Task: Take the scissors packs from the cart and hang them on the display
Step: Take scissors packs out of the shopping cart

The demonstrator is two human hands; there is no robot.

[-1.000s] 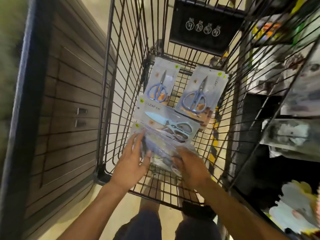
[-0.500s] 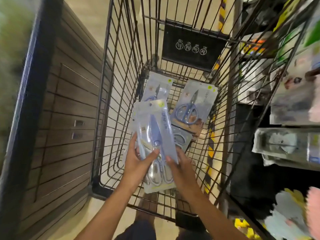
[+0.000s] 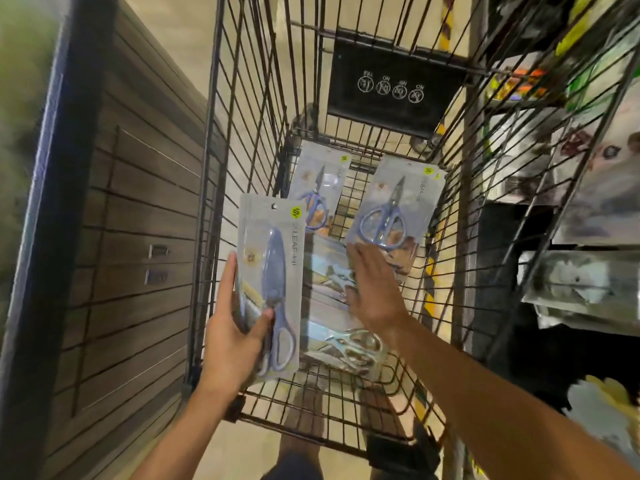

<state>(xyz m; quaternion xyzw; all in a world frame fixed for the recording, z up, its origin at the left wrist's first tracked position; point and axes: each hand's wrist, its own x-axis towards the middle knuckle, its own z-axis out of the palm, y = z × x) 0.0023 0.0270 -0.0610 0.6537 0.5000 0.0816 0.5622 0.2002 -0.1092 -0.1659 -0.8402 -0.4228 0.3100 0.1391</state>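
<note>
While the left hand [image 3: 231, 336] grips one scissors pack [image 3: 273, 271] upright above the cart's near left corner, thumb across its front, the right hand [image 3: 375, 289] reaches into the wire cart [image 3: 207, 188] with fingers straight, holding nothing, over the packs lying flat on the cart floor [image 3: 341, 327]. Farther in, two more packs [image 3: 394, 206] lean against the far end.

A dark wood-slat panel [image 3: 138, 237] with a blue-black edge fills the left of the frame, two small metal plates [image 3: 157, 263] fixed to it. Pale beige floor [image 3: 180, 26] shows at upper centre. Shelves of blurred packaged goods [image 3: 588, 188] crowd the right side under warm light
</note>
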